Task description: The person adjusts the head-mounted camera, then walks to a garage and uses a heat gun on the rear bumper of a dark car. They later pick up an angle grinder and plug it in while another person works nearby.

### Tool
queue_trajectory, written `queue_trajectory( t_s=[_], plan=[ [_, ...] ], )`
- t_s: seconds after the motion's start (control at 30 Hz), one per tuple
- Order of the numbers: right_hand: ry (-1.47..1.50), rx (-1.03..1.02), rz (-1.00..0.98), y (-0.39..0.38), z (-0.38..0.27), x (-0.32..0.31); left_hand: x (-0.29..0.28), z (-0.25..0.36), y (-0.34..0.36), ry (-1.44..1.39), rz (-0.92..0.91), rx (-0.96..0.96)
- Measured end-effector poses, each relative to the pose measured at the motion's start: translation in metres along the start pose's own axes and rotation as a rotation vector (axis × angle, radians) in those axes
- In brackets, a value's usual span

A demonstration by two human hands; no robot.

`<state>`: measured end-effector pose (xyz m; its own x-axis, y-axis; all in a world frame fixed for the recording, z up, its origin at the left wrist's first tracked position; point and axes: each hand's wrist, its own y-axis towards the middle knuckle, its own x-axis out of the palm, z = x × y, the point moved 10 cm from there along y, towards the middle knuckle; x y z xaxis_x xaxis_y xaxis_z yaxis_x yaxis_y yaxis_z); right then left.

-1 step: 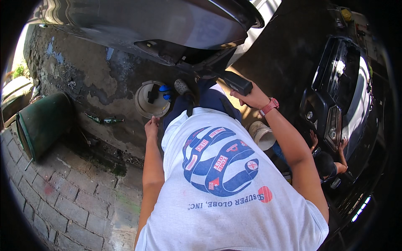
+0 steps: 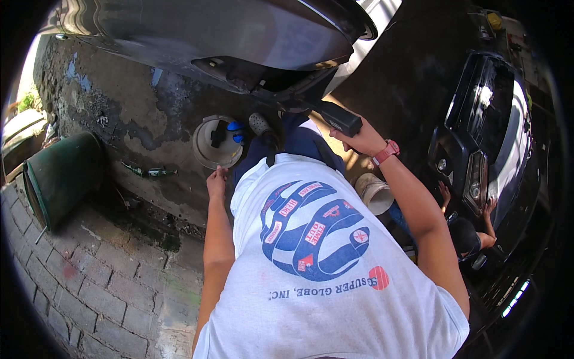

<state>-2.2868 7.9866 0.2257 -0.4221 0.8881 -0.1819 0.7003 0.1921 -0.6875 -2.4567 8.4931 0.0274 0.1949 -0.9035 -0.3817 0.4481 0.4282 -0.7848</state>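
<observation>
My right hand (image 2: 366, 139), with a reddish watch on its wrist, is wrapped around a black, boxy handheld power tool (image 2: 339, 119). The tool's far end reaches the open lower edge of the grey car body panel (image 2: 239, 36); I cannot make out its tip. Low at my left side hangs my left hand (image 2: 216, 181), its fingers curled together, with nothing visible in them. Just beyond it stands a pale round bucket (image 2: 202, 157). A black block-shaped object (image 2: 217, 135) and a blue object (image 2: 237, 127) lie at that bucket.
A dark green barrel (image 2: 66, 173) lies tipped at the left, near a green bottle (image 2: 162, 172). Another pale bucket (image 2: 375, 194) stands right of my body. Further right, a co-worker's hands (image 2: 489, 209) rest on a dark car (image 2: 478, 143) by its headlight.
</observation>
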Motion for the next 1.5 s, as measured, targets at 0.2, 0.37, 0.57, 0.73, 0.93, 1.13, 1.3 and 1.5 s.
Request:
queue_trajectory(
  t_s=[0.2, 0.37, 0.57, 0.73, 0.93, 1.13, 1.3, 1.5],
  plan=[
    [0.081, -0.018, 0.100, -0.022, 0.009, -0.016, 0.001, -0.002, 0.001, 0.016, -0.003, -0.008],
    [0.151, -0.073, 0.180, -0.051, 0.001, -0.018, 0.005, 0.001, 0.008, 0.055, -0.018, -0.016],
    [0.410, -0.231, 0.474, -0.106, -0.020, -0.049, 0.007, 0.007, 0.023, 0.081, -0.058, 0.000],
    [0.534, -0.437, 0.813, -0.178, -0.040, -0.110, 0.014, 0.027, 0.037, 0.182, -0.110, 0.035],
    [0.619, -0.726, 1.134, -0.257, -0.047, -0.194, 0.030, 0.069, 0.037, 0.191, -0.127, 0.098],
    [0.754, -1.039, 1.240, -0.314, -0.025, -0.281, 0.078, 0.090, 0.013, 0.394, -0.146, 0.166],
    [0.939, -1.113, 1.413, -0.344, 0.021, -0.362, 0.166, 0.097, -0.027, 0.703, -0.180, 0.282],
    [1.015, -1.391, 1.111, -0.356, 0.015, -0.475, 0.342, 0.147, -0.105, 0.902, -0.231, 0.459]
  ],
)
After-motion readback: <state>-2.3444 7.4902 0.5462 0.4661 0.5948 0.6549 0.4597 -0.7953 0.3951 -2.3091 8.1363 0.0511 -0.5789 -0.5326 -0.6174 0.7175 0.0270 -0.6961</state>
